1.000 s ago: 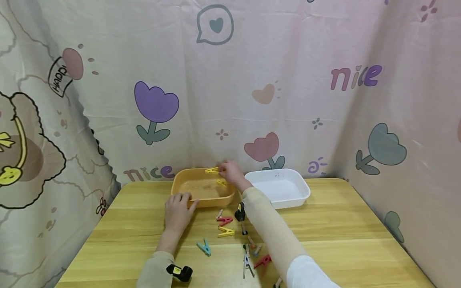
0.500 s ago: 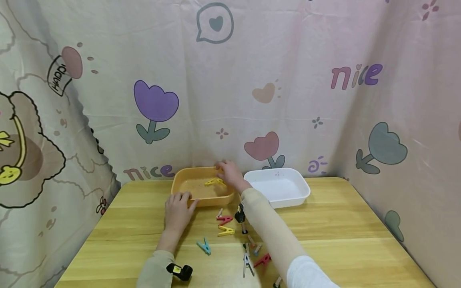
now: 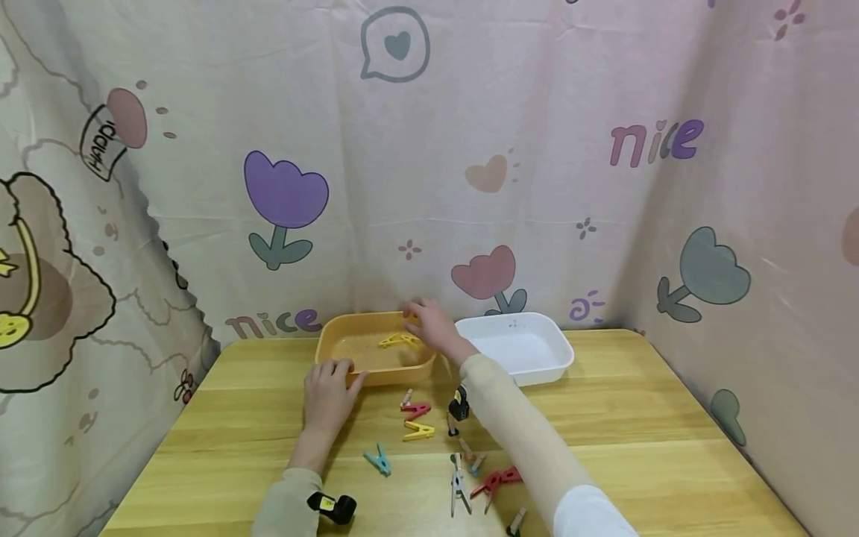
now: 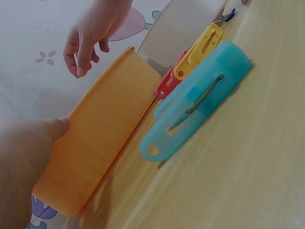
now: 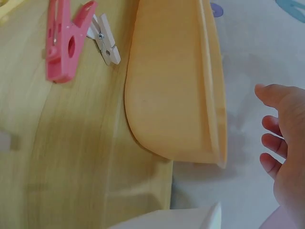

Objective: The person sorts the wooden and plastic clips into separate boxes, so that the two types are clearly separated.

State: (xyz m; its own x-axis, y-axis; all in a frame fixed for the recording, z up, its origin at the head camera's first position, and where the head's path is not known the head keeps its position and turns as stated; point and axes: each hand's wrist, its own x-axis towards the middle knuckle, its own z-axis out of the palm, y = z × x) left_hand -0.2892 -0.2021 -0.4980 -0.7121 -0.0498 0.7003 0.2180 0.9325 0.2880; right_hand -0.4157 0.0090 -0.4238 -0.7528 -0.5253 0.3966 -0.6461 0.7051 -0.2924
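An orange tray [image 3: 376, 375] stands at the back of the wooden table. Two yellow clothespins [image 3: 399, 340] lie inside it. My right hand [image 3: 429, 326] hovers over the tray's far right corner with relaxed, spread fingers [image 5: 272, 125] and holds nothing. My left hand [image 3: 329, 391] grips the tray's near left rim, fingers over the edge and thumb [image 4: 55, 128] against the outer wall [image 4: 100, 138]. Loose clothespins lie in front of the tray: a pink one [image 3: 416, 409], a yellow one [image 3: 419, 430] and a teal one [image 3: 379, 460].
A white tray [image 3: 545, 372] stands right of the orange one. More clothespins lie nearer me, among them a red one [image 3: 496, 481] and a pale one [image 3: 459, 488]. Printed curtains close in the back and both sides.
The right hand let go of a yellow clothespin at the tray's far rim; it dropped beside the other yellow one inside. The hand stayed above, now empty. The left hand kept its hold.
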